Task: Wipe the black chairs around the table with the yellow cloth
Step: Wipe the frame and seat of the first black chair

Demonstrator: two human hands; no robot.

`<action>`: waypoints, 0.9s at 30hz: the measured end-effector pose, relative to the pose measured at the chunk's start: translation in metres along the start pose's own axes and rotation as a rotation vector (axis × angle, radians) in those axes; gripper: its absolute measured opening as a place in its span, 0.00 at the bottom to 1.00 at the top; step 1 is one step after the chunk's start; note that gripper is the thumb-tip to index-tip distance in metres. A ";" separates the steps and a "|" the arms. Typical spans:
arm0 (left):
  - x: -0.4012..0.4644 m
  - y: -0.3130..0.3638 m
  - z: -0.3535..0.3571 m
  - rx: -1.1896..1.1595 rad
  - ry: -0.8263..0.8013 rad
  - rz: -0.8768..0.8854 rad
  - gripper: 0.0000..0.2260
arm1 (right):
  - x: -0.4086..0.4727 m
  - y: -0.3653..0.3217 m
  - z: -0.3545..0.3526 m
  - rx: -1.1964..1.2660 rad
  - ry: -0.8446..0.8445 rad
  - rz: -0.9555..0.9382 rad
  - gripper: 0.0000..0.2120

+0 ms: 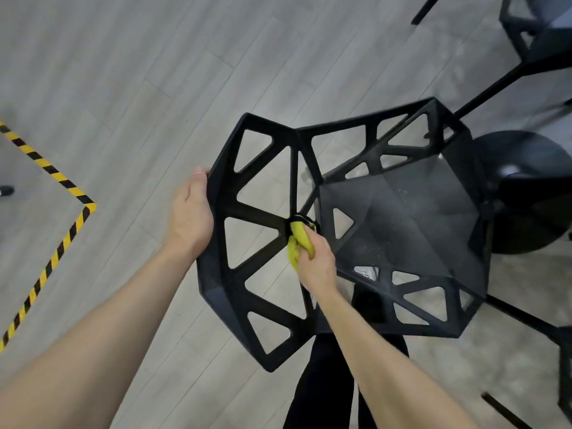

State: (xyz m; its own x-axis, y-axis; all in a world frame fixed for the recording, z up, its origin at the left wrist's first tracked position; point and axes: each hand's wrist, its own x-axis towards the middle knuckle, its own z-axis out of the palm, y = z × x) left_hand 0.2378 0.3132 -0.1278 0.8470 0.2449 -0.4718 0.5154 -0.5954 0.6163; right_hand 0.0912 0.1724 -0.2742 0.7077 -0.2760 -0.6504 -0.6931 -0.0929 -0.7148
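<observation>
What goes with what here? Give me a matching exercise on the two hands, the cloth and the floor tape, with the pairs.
Things:
1. left hand
2. right hand
3. cloth
4. tape

States:
A. striped yellow and black, on the floor
B. bunched, pressed against the chair back
C. grips the chair back's outer edge
D. holds the cloth

Pairs: 1-C, 2-D, 3-B, 4-A
</observation>
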 end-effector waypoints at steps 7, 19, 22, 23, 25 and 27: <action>0.004 -0.002 0.000 -0.020 0.016 -0.025 0.20 | -0.017 -0.043 0.005 -0.003 -0.110 -0.467 0.24; 0.006 -0.006 0.000 -0.058 -0.038 0.004 0.22 | -0.010 -0.032 -0.011 -0.094 -0.105 -0.327 0.29; 0.008 -0.008 -0.001 -0.072 -0.039 0.015 0.23 | -0.012 -0.026 -0.011 -0.029 -0.094 -0.097 0.32; 0.009 -0.008 -0.001 -0.087 -0.033 0.013 0.22 | -0.030 -0.037 -0.003 -0.025 -0.120 -0.158 0.34; 0.011 -0.010 0.000 -0.089 -0.022 0.014 0.21 | -0.073 -0.058 0.001 -0.052 -0.156 -0.391 0.37; 0.012 -0.009 0.002 -0.103 -0.034 0.017 0.20 | -0.096 -0.051 0.000 -0.043 -0.226 -0.529 0.39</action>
State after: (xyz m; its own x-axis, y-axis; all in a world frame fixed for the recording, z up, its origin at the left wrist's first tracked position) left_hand 0.2427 0.3199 -0.1399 0.8520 0.2081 -0.4804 0.5127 -0.5173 0.6852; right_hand 0.0590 0.2036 -0.1753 0.9680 0.0292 -0.2493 -0.2385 -0.2025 -0.9498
